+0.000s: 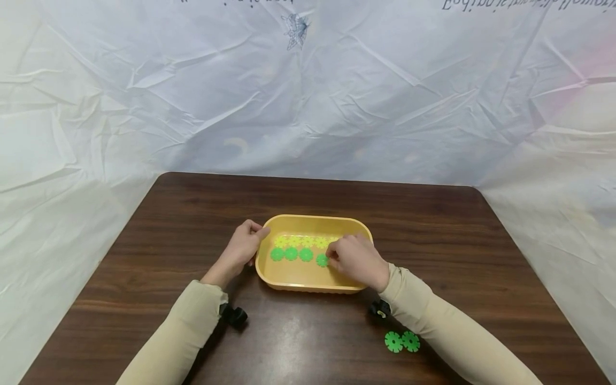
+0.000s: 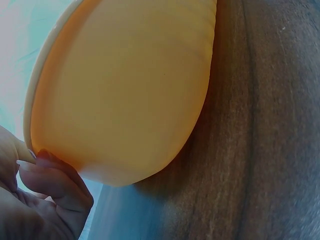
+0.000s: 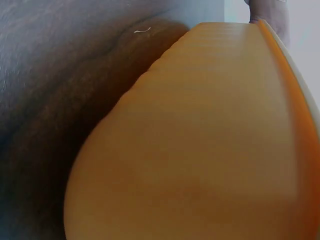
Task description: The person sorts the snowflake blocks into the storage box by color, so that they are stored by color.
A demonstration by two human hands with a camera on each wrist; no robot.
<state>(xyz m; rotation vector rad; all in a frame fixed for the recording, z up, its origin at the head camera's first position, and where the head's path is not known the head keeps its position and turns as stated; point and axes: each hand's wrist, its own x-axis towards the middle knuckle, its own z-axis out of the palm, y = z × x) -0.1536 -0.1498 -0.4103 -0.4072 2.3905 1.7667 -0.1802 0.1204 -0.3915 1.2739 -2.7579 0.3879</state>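
Note:
A yellow plastic basket [image 1: 293, 277] stands on the table in the head view. My left hand [image 1: 244, 243] pinches its left rim between thumb and fingers, which the left wrist view shows against the basket's outer wall [image 2: 130, 90]. Inside lie a row of yellow flower-shaped pieces [image 1: 307, 242] and, nearer me, several round green notched discs [image 1: 291, 253]. Over the basket's right part, my right hand [image 1: 358, 259] pinches another green disc [image 1: 321, 260], just right of that green row. The right wrist view shows only the basket's outside [image 3: 200, 140], not my right fingers.
Two green notched discs [image 1: 393, 342] lie side by side on the dark wooden table [image 1: 192, 206], close to my right forearm. A pale printed sheet [image 1: 298, 107] hangs behind the table. Black wrist cameras [image 1: 236, 316] sit under both sleeves.

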